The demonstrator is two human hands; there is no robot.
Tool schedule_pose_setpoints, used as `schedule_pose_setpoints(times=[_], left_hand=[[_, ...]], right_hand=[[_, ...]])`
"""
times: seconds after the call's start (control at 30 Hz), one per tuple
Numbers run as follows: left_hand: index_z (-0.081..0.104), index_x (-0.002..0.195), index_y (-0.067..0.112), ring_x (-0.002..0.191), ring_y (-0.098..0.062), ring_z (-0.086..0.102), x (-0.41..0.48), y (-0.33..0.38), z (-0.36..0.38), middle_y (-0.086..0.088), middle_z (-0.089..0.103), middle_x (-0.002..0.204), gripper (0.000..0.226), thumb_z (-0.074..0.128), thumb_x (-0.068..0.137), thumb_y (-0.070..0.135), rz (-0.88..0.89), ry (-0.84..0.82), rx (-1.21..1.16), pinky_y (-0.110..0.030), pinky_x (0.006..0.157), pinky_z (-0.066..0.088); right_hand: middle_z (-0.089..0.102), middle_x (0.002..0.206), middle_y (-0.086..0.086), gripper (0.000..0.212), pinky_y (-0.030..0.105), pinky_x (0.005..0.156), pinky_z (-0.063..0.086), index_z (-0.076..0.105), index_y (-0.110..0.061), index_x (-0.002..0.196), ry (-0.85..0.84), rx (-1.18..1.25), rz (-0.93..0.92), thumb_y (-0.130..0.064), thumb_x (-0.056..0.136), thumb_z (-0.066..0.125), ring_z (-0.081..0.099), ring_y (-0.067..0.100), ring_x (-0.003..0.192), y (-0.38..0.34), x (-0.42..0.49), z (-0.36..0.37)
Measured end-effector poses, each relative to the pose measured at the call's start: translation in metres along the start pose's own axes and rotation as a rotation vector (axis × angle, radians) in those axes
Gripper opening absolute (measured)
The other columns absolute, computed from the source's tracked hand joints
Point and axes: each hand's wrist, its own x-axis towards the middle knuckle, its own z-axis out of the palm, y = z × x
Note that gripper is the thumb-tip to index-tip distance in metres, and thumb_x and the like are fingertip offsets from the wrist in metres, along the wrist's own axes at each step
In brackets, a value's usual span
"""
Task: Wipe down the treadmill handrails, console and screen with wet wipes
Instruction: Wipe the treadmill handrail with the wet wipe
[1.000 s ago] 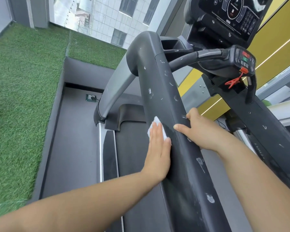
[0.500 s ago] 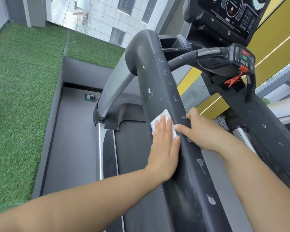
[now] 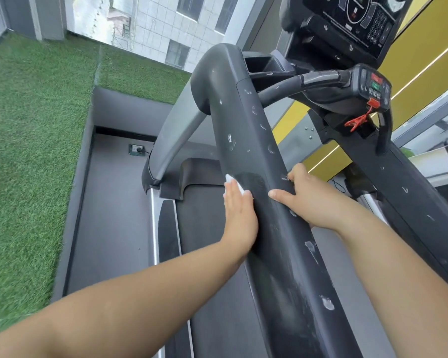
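Sliding back off the crown of the rail (image 3: pixel 243 120), my left grip (image 3: pixel 239 215) now lies lower on its left flank than half a second ago, and the wipe (image 3: pixel 230 180) has come with it. It has left a darker, clean-looking patch (image 3: pixel 252 180) at 1 o'clock of my fingertips. I take that as one back-and-forth stroke finished on a small stretch. Most of this rail is not yet wiped.

My left grip is flat, fingers straight and together, pressing the wipe against the rail. Only a white corner shows, at 11 o'clock of the fingers. My right grip (image 3: pixel 311 202) has not shifted. It lies over the top of the same rail at 3 o'clock of the left one, thumb and forefinger stretched along the surface. The other fingers are hidden on the far side, so I cannot tell whether they curl round.

Counted:
- two grips
- one wipe
- two rails: the one I am on and a second rail (image 3: pixel 411 192) at 3 o'clock
- one console (image 3: pixel 347 29) with its screen at 1 o'clock, untouched by either grip
- one red clip (image 3: pixel 357 121) below it

White smears (image 3: pixel 327 303) dot both rails, above and below my grips — well over a dozen, too many and too faint for an exact count.
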Motion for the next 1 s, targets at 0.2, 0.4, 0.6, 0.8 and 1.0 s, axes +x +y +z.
schedule_pose_setpoints(times=[0.2, 0.4, 0.6, 0.8, 1.0], left_hand=[[-0.016, 0.143, 0.031, 0.134, 0.009, -0.027, -0.017, -0.012, -0.004, 0.027, -0.023, 0.146, 0.056, 0.017, 0.098, 0.038, 0.325, -0.136, 0.211, -0.012, 0.109, -0.015], [-0.013, 0.149, 0.019, 0.142, -0.009, -0.022, -0.012, 0.004, -0.002, 0.007, -0.020, 0.156, 0.057, 0.021, 0.104, 0.025, 0.133, -0.069, 0.141, -0.029, 0.117, -0.010], [-0.019, 0.145, 0.037, 0.136, 0.008, -0.024, -0.002, 0.001, -0.011, 0.025, -0.024, 0.150, 0.057, 0.019, 0.104, 0.032, 0.013, -0.114, -0.019, -0.028, 0.116, -0.010], [-0.020, 0.145, 0.030, 0.134, 0.003, -0.030, -0.013, 0.002, -0.009, 0.022, -0.030, 0.147, 0.058, 0.022, 0.104, 0.030, 0.084, -0.199, 0.110, -0.020, 0.110, -0.013], [-0.013, 0.147, 0.039, 0.143, -0.002, -0.007, 0.018, 0.006, -0.015, 0.027, -0.011, 0.152, 0.063, 0.023, 0.096, 0.038, -0.255, -0.058, -0.207, -0.037, 0.118, 0.003]], right_hand=[[0.057, 0.099, 0.002, 0.047, 0.030, 0.060, 0.039, 0.034, -0.015, 0.121, 0.005, 0.020, 0.003, -0.050, 0.093, 0.048, 0.055, 0.020, 0.084, 0.001, -0.002, 0.000], [0.059, 0.083, 0.001, 0.039, 0.035, 0.068, 0.052, 0.042, -0.016, 0.105, 0.022, 0.014, 0.049, -0.054, 0.093, 0.042, 0.065, 0.024, 0.063, -0.001, 0.005, -0.008], [0.059, 0.101, 0.003, 0.058, 0.034, 0.065, 0.054, 0.037, -0.014, 0.126, 0.112, 0.040, 0.086, -0.059, 0.090, 0.043, 0.064, 0.024, 0.070, -0.019, 0.032, -0.016], [0.056, 0.118, 0.012, 0.054, 0.037, 0.078, 0.046, 0.036, -0.008, 0.125, 0.098, -0.057, 0.065, -0.051, 0.095, 0.043, 0.055, 0.031, 0.100, -0.025, 0.047, -0.012], [0.054, 0.106, 0.011, 0.052, 0.036, 0.072, 0.039, 0.035, -0.007, 0.124, 0.105, -0.104, 0.051, -0.051, 0.097, 0.039, 0.046, 0.028, 0.089, -0.025, 0.045, -0.011]])
